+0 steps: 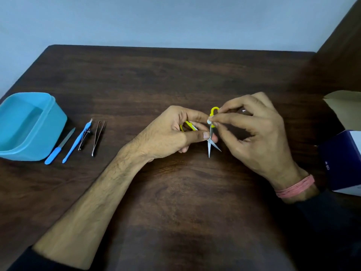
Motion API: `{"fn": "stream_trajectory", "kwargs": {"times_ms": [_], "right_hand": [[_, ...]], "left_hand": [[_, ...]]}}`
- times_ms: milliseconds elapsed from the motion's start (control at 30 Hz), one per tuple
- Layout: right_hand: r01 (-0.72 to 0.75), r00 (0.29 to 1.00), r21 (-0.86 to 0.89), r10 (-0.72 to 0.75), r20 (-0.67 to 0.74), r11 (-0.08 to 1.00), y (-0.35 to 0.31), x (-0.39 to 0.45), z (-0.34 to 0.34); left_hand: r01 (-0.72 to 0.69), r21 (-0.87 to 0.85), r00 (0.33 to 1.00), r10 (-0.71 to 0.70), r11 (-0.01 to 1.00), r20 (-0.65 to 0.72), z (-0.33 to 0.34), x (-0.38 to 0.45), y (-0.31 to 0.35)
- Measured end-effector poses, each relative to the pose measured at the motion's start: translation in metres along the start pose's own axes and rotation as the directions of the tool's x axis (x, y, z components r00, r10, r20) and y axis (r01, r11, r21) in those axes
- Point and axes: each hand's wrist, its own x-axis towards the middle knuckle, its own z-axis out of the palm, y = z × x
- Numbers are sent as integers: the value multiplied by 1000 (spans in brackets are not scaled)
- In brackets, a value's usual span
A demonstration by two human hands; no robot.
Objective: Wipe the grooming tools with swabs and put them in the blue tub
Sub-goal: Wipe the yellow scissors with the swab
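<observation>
Pointing toward the table's near edge: small yellow-handled steel scissors [210, 137], blades parted, gripped by left hand [172, 132]; right hand [252, 132] pinching white cotton swab [209, 121] against them.

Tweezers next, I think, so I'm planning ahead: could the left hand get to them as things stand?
Probably yes, once freed. The tweezers lie bare on the table, nothing over them, open wood between. But the left hand holds the scissors, which the right hand is swabbing.
</observation>
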Motion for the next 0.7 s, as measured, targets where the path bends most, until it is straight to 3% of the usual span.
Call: {"fn": "stream_trajectory", "kwargs": {"times_ms": [300,500,700], "right_hand": [[5,1000,-1,-4,30,1000,3,-3,1],[-232,973,233,228,43,944,-3,-6,4],[-413,907,436,319,273,800,-4,-11,11]], "left_hand": [[0,-20,997,-1,1000,-77,3,1,-1],[-47,-81,985,33,996,-168,5,2,-1],[-135,-208,962,78,969,-261,0,1,0]]}}
